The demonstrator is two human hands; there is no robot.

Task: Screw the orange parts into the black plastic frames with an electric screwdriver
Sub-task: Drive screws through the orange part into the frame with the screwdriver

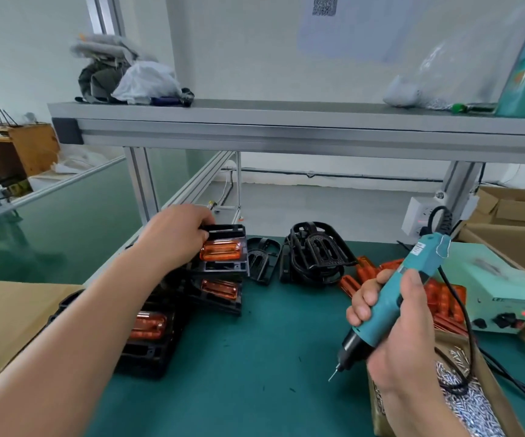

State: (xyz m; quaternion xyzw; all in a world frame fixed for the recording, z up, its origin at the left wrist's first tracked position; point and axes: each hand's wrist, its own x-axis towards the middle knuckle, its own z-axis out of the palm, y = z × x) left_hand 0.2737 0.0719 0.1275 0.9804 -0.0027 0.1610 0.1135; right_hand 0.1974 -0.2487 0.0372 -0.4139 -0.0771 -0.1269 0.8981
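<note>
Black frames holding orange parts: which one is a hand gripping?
The farthest frame, highest in the pile: the left hand grips its far left corner.

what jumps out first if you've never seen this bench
The teal electric screwdriver, gripped in the right hand at lower right, its bit pointing down. At centre left, the left hand holds a black frame with an orange part above a pile of similar ones. More orange parts lie behind the screwdriver.
</note>
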